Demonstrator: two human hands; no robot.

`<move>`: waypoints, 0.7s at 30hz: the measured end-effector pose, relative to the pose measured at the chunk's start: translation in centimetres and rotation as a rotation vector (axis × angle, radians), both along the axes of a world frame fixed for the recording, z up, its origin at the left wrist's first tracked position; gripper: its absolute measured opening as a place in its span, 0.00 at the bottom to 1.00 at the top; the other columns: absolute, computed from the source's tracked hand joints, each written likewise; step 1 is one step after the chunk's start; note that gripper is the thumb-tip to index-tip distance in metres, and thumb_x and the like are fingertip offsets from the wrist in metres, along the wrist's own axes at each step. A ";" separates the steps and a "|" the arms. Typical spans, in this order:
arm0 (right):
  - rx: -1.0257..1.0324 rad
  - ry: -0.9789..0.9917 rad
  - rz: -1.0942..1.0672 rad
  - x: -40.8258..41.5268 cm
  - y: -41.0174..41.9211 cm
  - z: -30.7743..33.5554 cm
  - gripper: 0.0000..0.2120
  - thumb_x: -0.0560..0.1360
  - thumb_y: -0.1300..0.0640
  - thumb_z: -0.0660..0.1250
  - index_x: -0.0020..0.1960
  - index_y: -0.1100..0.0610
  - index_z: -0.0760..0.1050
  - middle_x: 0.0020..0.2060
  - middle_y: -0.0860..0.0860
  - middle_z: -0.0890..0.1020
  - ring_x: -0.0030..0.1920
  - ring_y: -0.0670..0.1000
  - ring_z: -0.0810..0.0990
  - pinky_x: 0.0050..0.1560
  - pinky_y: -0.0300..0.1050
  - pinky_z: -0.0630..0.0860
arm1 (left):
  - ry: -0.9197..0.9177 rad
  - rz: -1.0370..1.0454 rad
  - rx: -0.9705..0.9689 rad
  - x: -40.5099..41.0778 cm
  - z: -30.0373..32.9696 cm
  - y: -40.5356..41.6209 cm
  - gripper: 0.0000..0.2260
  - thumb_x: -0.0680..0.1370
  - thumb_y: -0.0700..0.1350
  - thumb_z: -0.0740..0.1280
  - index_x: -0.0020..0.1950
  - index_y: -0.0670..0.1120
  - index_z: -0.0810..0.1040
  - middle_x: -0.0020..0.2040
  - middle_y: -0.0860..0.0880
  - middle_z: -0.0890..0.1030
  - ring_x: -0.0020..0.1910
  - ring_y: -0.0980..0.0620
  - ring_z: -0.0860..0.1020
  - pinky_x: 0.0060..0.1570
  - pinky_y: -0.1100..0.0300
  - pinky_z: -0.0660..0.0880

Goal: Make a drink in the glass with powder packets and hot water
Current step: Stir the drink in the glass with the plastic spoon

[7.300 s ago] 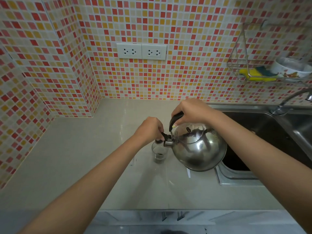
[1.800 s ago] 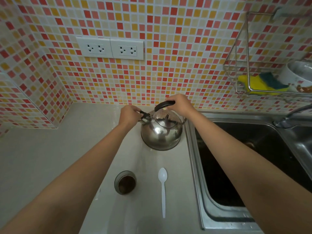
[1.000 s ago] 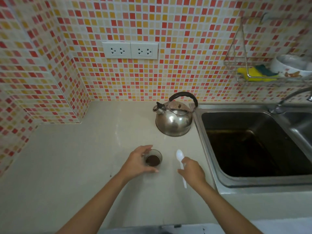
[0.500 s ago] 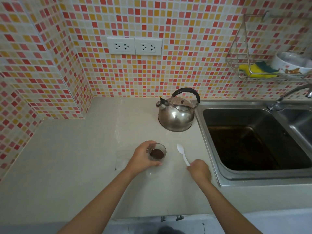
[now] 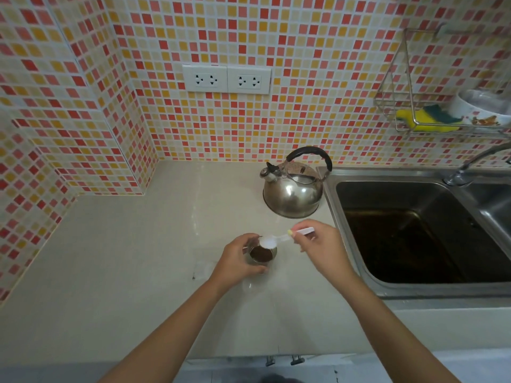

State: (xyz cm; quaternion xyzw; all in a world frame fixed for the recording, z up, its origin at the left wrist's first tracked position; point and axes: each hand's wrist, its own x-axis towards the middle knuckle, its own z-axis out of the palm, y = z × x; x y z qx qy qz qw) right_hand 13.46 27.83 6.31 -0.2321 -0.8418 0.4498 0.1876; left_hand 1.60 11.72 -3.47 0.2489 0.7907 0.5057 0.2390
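Left hand (image 5: 237, 262) wraps the glass (image 5: 262, 254) (brown drink inside) on the counter (image 5: 124, 272); right hand (image 5: 322, 246) pinches the white spoon (image 5: 279, 239), bowl over the rim; the kettle (image 5: 293, 189) stands beyond, beside the sink (image 5: 414, 230)

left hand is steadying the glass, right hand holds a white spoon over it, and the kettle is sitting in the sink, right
Not quite. The head view shows the kettle standing on the counter, beside the sink, not in it. The rest holds: left hand steadying the glass, right hand holding the white spoon over it.
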 end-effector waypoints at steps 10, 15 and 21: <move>0.248 -0.266 0.219 -3.2 -1.5 -3.5 0.07 0.76 0.58 0.64 0.47 0.57 0.80 0.41 0.52 0.82 0.42 0.53 0.79 0.44 0.45 0.76 | 0.014 -0.029 -0.049 -0.1 0.5 0.0 0.35 0.59 0.41 0.82 0.64 0.47 0.75 0.58 0.51 0.79 0.57 0.57 0.77 0.52 0.80 0.69; -0.072 -0.211 0.074 -3.5 -2.3 -4.7 0.06 0.74 0.60 0.68 0.41 0.61 0.82 0.32 0.54 0.82 0.34 0.51 0.78 0.39 0.45 0.75 | 0.005 -0.019 -0.027 -0.1 0.9 -0.1 0.35 0.59 0.38 0.82 0.64 0.45 0.76 0.58 0.47 0.80 0.58 0.55 0.77 0.59 0.72 0.71; -0.112 -0.183 -0.048 -3.6 -2.3 -5.1 0.07 0.74 0.63 0.66 0.38 0.60 0.80 0.30 0.50 0.80 0.35 0.54 0.80 0.39 0.43 0.74 | 0.016 -0.017 -0.045 0.1 1.2 -0.1 0.35 0.59 0.40 0.82 0.64 0.47 0.76 0.59 0.49 0.80 0.59 0.54 0.77 0.59 0.70 0.70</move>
